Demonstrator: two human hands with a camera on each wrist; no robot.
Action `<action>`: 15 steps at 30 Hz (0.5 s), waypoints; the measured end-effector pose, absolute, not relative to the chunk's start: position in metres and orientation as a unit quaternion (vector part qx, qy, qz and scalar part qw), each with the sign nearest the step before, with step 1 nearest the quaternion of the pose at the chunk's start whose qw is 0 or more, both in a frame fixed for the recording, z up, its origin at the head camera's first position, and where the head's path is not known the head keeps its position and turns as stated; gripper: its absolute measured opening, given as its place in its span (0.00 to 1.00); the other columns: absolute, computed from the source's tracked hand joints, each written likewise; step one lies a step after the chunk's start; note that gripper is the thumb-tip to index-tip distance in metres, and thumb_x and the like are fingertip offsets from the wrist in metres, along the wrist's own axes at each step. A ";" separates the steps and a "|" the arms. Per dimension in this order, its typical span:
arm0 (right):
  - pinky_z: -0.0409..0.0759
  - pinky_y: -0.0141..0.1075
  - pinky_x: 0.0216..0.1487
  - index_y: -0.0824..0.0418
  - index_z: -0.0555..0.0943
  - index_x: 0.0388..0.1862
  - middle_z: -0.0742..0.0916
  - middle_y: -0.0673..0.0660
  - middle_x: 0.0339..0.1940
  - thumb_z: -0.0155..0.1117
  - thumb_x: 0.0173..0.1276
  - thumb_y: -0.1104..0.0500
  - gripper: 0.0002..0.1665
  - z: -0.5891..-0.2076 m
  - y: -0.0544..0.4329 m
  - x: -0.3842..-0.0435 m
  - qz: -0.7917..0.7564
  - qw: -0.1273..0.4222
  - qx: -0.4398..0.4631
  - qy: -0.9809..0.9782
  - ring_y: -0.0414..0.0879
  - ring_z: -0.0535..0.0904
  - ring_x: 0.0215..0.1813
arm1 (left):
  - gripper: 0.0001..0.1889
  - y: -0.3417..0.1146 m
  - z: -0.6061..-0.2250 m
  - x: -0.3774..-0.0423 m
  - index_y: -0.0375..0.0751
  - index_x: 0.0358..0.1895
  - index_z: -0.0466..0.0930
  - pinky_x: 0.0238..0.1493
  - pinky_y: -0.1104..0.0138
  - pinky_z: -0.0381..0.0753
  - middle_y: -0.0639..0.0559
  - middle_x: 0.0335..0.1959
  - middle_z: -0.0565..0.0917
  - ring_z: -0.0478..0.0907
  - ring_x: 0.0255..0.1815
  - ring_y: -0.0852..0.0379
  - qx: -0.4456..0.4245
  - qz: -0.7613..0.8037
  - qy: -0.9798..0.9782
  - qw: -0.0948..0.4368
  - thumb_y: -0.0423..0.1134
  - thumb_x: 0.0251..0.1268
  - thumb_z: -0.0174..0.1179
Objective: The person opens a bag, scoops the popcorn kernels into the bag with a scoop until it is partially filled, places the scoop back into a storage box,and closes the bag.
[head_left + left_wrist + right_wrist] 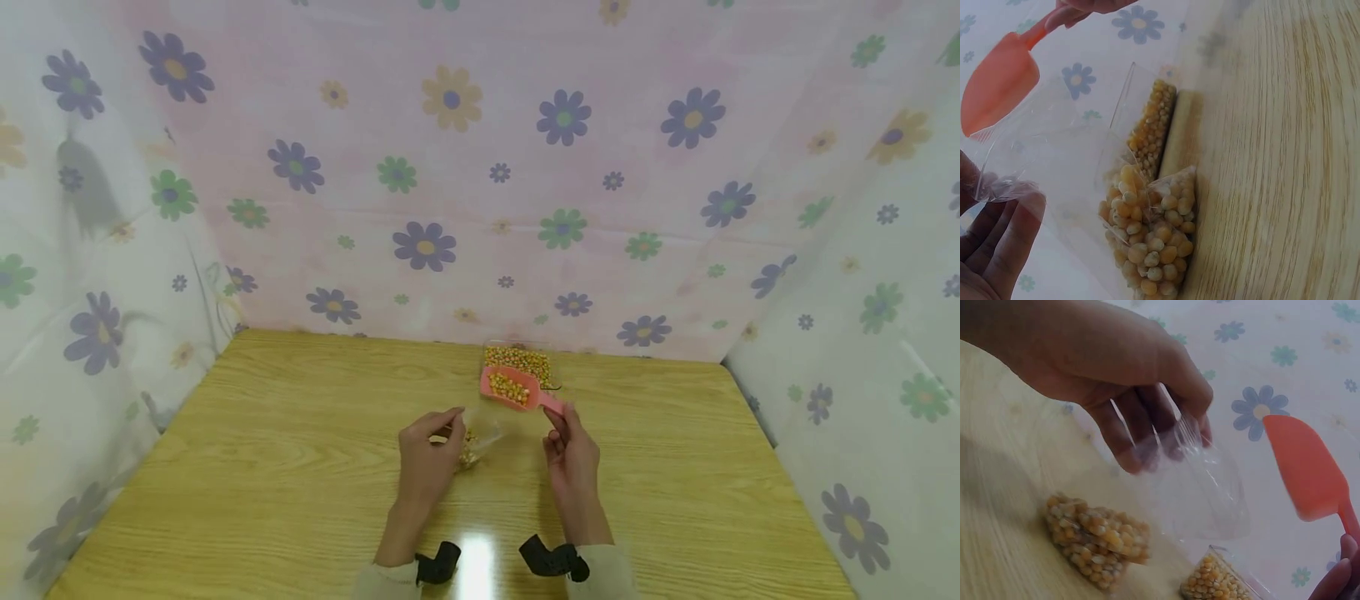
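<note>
My left hand (pixel 431 458) pinches the top edge of a clear plastic bag (pixel 1200 494). Corn kernels (pixel 1154 250) fill the lower part of the bag, which sits on the table. By its handle my right hand (pixel 573 462) holds a pink scoop (pixel 531 392), raised to the right of the bag. Kernels lie in the scoop's bowl in the head view; both wrist views show only its underside. Behind the scoop stands a clear box (pixel 517 343) with more corn kernels in it, partly hidden by the scoop.
The wood-grain table (pixel 300 433) reaches back to a flowered cloth (pixel 480 183), which hangs behind it and along both sides. A small dark strand (pixel 553 387) shows beside the box. Black wrist mounts (pixel 438 563) sit on both wrists.
</note>
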State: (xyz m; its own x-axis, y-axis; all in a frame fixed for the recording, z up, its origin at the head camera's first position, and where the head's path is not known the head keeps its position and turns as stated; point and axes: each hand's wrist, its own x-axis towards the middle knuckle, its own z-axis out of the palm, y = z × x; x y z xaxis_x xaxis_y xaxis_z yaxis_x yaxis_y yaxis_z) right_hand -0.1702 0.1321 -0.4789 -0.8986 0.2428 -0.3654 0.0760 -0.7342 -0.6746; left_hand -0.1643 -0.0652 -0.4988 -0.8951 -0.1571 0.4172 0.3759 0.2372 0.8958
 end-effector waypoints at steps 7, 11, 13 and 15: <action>0.77 0.25 0.31 0.53 0.88 0.36 0.91 0.46 0.30 0.57 0.80 0.51 0.16 -0.478 0.129 -0.150 0.892 0.047 -0.213 -0.395 0.34 0.75 0.25 | 0.10 -0.065 -0.494 -0.166 0.38 0.46 0.91 0.25 0.72 0.84 0.41 0.31 0.88 0.85 0.30 0.53 -0.071 -0.615 -0.754 0.219 0.30 0.72 0.60; 0.76 0.25 0.29 0.53 0.89 0.36 0.91 0.46 0.28 0.59 0.79 0.52 0.15 -0.476 0.131 -0.146 0.880 0.041 -0.195 -0.431 0.34 0.75 0.24 | 0.09 -0.065 -0.493 -0.167 0.36 0.46 0.91 0.25 0.72 0.83 0.42 0.31 0.88 0.85 0.30 0.52 -0.060 -0.617 -0.752 0.222 0.29 0.71 0.61; 0.76 0.25 0.28 0.53 0.89 0.35 0.91 0.46 0.27 0.59 0.79 0.53 0.15 -0.476 0.132 -0.145 0.871 0.033 -0.186 -0.454 0.34 0.75 0.23 | 0.09 -0.066 -0.493 -0.167 0.37 0.46 0.91 0.25 0.72 0.83 0.45 0.31 0.88 0.85 0.31 0.52 -0.057 -0.616 -0.753 0.224 0.29 0.71 0.61; 0.76 0.25 0.28 0.52 0.90 0.33 0.91 0.46 0.26 0.59 0.79 0.53 0.16 -0.476 0.134 -0.144 0.858 0.027 -0.182 -0.479 0.34 0.75 0.23 | 0.09 -0.066 -0.494 -0.167 0.37 0.46 0.91 0.25 0.72 0.83 0.47 0.32 0.89 0.85 0.30 0.53 -0.056 -0.614 -0.754 0.226 0.29 0.70 0.62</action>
